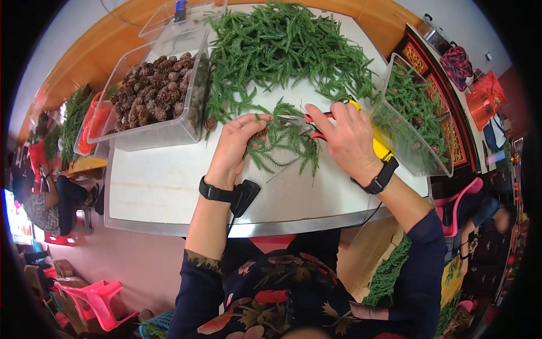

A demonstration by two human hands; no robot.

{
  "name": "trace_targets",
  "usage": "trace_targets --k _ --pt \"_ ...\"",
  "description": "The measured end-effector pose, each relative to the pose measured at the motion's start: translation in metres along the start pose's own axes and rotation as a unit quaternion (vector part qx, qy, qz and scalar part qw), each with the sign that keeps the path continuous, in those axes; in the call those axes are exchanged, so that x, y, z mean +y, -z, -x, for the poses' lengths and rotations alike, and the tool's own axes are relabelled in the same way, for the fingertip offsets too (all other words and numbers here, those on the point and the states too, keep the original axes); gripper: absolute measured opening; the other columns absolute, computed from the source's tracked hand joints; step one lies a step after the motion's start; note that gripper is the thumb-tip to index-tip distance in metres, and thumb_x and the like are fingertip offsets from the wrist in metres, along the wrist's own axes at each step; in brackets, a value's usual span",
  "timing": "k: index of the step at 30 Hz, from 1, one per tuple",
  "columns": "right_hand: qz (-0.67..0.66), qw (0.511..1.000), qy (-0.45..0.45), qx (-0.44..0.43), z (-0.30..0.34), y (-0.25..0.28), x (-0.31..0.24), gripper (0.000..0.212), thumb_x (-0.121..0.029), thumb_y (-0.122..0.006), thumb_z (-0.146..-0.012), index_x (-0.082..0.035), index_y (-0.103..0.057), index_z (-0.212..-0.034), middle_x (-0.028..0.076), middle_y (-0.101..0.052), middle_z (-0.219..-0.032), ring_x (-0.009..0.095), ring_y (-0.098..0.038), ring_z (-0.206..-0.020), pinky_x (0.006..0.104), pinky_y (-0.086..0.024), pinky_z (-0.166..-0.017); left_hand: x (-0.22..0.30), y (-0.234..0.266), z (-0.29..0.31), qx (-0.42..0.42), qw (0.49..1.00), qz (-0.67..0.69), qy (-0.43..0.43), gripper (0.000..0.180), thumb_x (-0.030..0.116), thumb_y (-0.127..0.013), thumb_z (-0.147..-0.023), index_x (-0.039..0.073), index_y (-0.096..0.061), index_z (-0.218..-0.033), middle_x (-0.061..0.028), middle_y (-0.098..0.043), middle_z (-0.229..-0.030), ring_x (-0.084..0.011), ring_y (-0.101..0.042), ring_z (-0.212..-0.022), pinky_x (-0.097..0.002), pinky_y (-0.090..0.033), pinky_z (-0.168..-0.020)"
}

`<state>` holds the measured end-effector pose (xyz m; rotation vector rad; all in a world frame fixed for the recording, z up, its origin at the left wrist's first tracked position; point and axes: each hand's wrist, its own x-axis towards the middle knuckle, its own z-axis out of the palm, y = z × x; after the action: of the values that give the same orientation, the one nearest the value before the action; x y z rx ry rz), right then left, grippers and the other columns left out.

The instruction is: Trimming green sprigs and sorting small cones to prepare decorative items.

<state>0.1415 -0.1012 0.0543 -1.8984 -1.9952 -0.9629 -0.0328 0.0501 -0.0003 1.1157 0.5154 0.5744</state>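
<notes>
Pliers (296, 120), tapered metal, near feathery green sprigs (281, 137).

At upper right we see a metal pot (433, 37), a red plaid bundle (456, 66) and a red bag (484, 97); at lower left, a pink plastic stool (86, 295); at right, a pink chair (473, 189).

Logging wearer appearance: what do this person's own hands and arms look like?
The left hand and right hand are ungloved. The left wrist has a black strap and boxy black piece, with a thin dark cable nearby; the right has a black band. The sleeves are dark navy, the left edged with leaf print.
</notes>
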Motion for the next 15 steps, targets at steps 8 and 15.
trace_targets --k 8,15 --pt "-0.44 0.833 -0.276 -0.191 0.013 -0.002 -0.007 0.05 -0.013 -0.075 -0.074 -0.008 -0.058 -0.121 -0.001 -0.051 -0.08 0.01 -0.046 -0.067 0.0251 -0.041 -0.062 0.007 -0.023 0.014 0.107 0.983 -0.103 -0.108 0.022 0.002 -0.063 -0.079 0.001 -0.065 -0.101 0.0005 -0.061 -0.08 -0.0034 -0.052 -0.069 -0.0181 -0.039 -0.062" --pt "-0.551 0.734 -0.299 -0.261 0.002 0.003 0.003 0.049 -0.018 -0.074 -0.079 -0.005 -0.057 -0.123 -0.006 -0.053 -0.084 0.005 -0.044 -0.071 0.0218 -0.041 -0.064 0.004 -0.03 0.017 0.063 0.986 -0.096 -0.117 0.024 0.001 -0.062 -0.081 0.0 -0.064 -0.106 -0.0022 -0.063 -0.084 -0.0059 -0.056 -0.069 -0.0191 -0.044 -0.064"
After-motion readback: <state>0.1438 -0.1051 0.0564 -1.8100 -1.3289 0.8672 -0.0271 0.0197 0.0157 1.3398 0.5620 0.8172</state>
